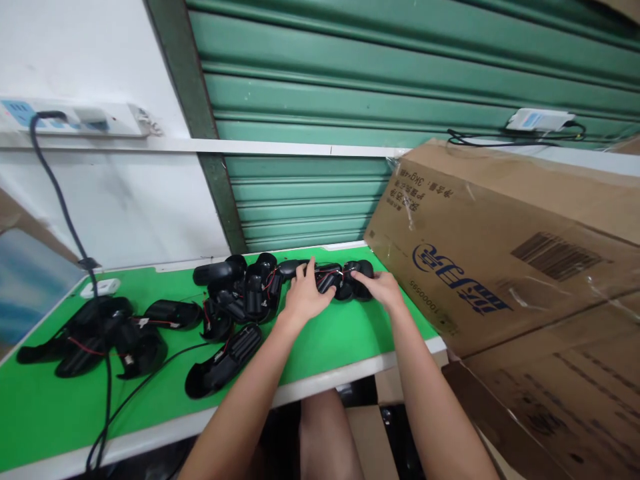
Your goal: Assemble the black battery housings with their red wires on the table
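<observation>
Black curved plastic housings with red wires lie on the green tabletop (330, 340). My left hand (307, 293) has its fingers spread over a black housing (327, 280) near the back edge. At the right end of that group, my right hand (377, 285) has its thumb and fingers around another black housing (363, 270). Left of my hands is a pile of similar housings (255, 293). One longer housing (225, 360) rests near the front edge, and more lie in a heap (100, 333) on the left.
A large cardboard box (480, 267) stands along the right side. Behind the table are a green shutter (310, 200) and a white wall. A black cable (107, 373) hangs from the power strip (115, 119) across the left side of the table.
</observation>
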Action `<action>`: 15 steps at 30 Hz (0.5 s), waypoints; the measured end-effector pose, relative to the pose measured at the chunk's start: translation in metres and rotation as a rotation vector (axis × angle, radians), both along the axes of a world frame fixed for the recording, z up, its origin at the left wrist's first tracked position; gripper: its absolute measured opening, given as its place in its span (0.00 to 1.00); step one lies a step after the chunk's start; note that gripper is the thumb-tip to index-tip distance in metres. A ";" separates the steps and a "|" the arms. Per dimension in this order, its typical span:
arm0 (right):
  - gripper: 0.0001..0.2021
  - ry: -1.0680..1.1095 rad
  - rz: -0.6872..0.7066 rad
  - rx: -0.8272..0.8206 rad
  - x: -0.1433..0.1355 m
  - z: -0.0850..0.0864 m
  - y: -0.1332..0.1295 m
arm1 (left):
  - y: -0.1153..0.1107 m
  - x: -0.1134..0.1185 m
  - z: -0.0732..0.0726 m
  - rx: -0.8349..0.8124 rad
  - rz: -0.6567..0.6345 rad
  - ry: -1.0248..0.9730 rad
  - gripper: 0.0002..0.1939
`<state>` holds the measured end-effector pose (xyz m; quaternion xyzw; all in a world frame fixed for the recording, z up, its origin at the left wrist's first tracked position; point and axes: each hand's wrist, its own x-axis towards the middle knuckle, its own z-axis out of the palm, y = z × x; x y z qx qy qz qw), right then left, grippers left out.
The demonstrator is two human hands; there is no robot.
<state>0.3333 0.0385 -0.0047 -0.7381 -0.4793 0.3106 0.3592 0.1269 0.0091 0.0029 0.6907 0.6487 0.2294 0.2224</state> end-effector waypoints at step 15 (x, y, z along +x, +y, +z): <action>0.30 -0.512 0.048 -0.057 -0.041 0.001 -0.059 | 0.007 -0.009 -0.012 0.629 -0.169 0.089 0.17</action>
